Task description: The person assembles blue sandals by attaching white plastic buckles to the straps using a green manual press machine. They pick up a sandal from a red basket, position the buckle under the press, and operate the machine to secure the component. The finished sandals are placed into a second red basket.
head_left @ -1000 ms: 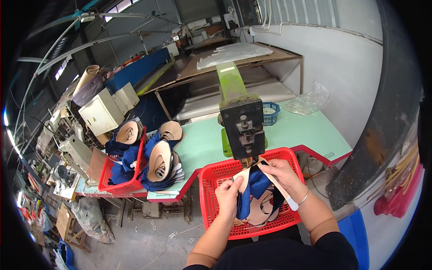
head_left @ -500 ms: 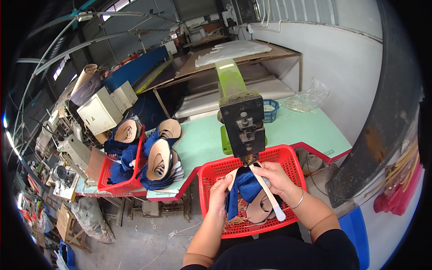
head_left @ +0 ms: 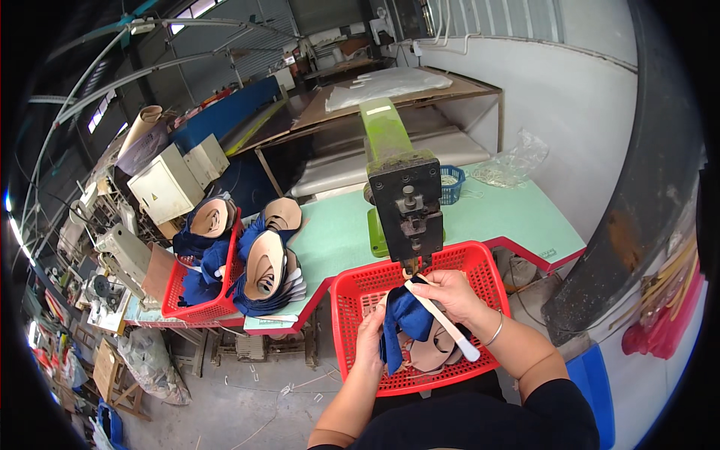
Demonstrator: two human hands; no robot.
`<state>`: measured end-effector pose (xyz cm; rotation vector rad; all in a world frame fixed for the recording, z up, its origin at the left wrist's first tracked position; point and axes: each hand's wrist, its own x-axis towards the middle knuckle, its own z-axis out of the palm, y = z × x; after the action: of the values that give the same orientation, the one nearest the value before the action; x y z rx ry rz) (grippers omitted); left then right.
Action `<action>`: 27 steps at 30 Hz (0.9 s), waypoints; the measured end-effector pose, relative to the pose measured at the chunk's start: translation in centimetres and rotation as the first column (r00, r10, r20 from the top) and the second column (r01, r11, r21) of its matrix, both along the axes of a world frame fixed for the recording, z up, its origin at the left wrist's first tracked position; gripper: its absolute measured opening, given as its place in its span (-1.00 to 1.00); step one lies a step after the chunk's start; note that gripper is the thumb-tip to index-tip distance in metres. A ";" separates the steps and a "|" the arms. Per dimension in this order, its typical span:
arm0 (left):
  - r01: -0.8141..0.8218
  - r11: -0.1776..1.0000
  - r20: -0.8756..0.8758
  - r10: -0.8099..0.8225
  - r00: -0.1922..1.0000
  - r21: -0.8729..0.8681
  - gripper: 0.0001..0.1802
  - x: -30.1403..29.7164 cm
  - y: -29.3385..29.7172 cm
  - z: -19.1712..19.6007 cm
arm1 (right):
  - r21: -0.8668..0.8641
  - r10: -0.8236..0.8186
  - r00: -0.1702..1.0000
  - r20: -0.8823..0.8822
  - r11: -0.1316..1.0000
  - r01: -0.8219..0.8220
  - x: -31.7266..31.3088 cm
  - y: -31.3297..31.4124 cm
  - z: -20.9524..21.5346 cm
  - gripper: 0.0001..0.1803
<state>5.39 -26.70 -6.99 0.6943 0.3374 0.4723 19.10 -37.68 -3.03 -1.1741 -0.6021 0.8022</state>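
Note:
Both of my hands hold a blue velvety shoe upper (head_left: 409, 319) with a beige lining, under the head of a green and black machine (head_left: 407, 202). My left hand (head_left: 370, 334) pinches its left edge. My right hand (head_left: 452, 294) grips the far right part, thumb on top, close below the machine's tip. A beige strip (head_left: 442, 319) with a whitish end slants from under my right fingers toward me. Below the work is a red plastic basket (head_left: 343, 330), with beige cut pieces (head_left: 429, 351) in it. Some fingertips are hidden behind the fabric.
Stacked blue and beige uppers (head_left: 266, 274) lie on the green table (head_left: 330, 225) to the left, beside another red basket (head_left: 201, 309). A small blue basket (head_left: 451, 187) stands behind the machine. A dark column (head_left: 622, 202) rises at the right, near a blue bin (head_left: 591, 390).
The upper and both hands have shifted slightly toward me, away from the machine's tip. The strip's whitish end has moved a little right.

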 end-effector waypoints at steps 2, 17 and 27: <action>0.031 0.999 0.015 -0.031 0.999 -0.035 -0.62 -0.1 0.1 -2.6 | -0.067 -0.003 0.995 0.101 0.998 0.009 0.2 -0.2 0.9 -0.75; 0.047 0.819 -0.007 -0.052 0.999 0.572 -0.80 3.6 0.8 0.5 | -0.145 0.083 0.966 0.246 0.988 -0.048 3.4 -1.3 2.3 -0.63; -0.003 0.924 0.061 -0.022 0.998 0.382 -0.86 2.7 1.1 -0.7 | -0.038 0.056 0.994 0.094 0.998 -0.053 2.5 -4.0 -0.9 -0.84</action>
<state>8.13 -25.65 -7.68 1.0584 0.1810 0.5569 21.63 -41.69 -3.90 -1.2375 -0.7036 0.8091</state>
